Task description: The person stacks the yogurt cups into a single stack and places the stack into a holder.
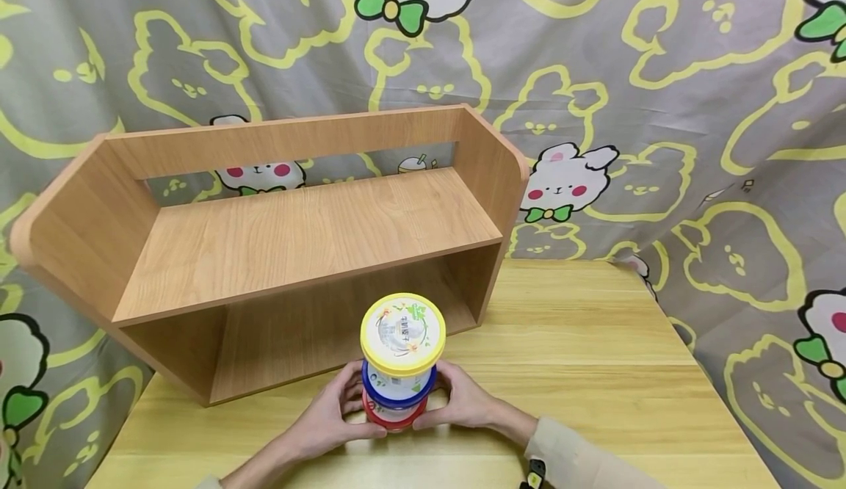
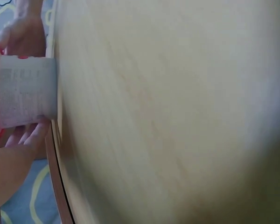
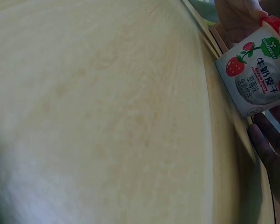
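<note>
Three round lidded tubs stand stacked on the table in front of the shelf. On top is the yellow-lidded tub (image 1: 403, 332), under it the blue-lidded tub (image 1: 399, 386), and lowest the red-lidded tub (image 1: 395, 417). My left hand (image 1: 335, 414) grips the red-lidded tub from the left, its thumb along the near side. From the right, my right hand (image 1: 465, 399) holds the same tub, fingers curved behind it. Strawberries and printed lettering decorate the lowest tub (image 3: 259, 70) in the right wrist view; the left wrist view shows its pale side with small print (image 2: 25, 91).
A wooden two-level shelf (image 1: 317, 232) stands close behind the stack, its lower compartment facing me. The wooden table (image 1: 581, 371) extends to the right. A patterned grey curtain (image 1: 661, 107) hangs behind and along the sides. A dark band (image 1: 534, 474) shows at the right sleeve.
</note>
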Demonstrator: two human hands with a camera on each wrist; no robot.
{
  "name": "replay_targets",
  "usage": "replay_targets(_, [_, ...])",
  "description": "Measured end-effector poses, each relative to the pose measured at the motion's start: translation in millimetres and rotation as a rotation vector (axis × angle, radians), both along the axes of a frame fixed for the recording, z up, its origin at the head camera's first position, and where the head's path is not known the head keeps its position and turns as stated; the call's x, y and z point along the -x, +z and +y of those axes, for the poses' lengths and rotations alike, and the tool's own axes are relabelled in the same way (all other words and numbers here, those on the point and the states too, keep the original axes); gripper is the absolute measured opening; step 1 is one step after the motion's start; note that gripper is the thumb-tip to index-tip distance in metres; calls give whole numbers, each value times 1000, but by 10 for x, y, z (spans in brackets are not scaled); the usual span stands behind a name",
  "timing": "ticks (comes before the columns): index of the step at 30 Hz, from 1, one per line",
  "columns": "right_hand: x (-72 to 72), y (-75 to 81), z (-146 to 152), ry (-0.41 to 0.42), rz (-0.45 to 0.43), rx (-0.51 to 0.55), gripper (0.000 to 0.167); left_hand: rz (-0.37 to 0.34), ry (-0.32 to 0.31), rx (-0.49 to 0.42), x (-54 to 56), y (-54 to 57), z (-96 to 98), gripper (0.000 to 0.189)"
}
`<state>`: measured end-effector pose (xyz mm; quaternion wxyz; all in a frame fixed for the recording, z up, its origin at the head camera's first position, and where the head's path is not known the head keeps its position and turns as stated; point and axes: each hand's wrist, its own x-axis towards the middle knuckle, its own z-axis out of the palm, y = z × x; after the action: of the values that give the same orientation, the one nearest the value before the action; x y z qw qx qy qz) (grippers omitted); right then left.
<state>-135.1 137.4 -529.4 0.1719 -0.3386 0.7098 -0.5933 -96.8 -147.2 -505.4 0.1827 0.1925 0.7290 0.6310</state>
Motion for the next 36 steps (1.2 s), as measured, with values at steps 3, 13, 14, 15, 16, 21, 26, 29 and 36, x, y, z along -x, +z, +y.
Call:
replay_targets(3, [-1, 7, -3, 3, 5, 1, 75, -5, -1, -3, -14, 2, -13, 89])
replay_targets(13, [4, -2, -1, -1, -10, -13, 76, 95, 82, -33, -45, -41, -212, 88])
replay_targets(14, [5, -7, 0, 0, -1, -9, 76, 112, 95, -39, -46, -43, -246, 87])
replay_targets(15, [5, -12, 0, 1, 5, -6, 76, 127, 108, -42, -49, -43, -282, 87])
replay_targets(16, [5, -15, 2, 2, 6, -5, 76, 132, 126, -40, -53, -37, -314, 87])
replay_targets(21, [10, -41, 14, 7, 41, 13, 74, 197, 201, -27, -81, 10, -464, 85])
replay_targets(26, [11, -36, 14, 10, 34, 13, 75, 309, 277, 4, -114, 63, -621, 78])
replay_targets(29, [11, -27, 10, 12, 17, 11, 75, 345, 327, 5, -133, 111, -727, 74])
replay_targets(36, [20, -35, 10, 14, 26, 14, 75, 389, 414, -118, -201, 242, -976, 71])
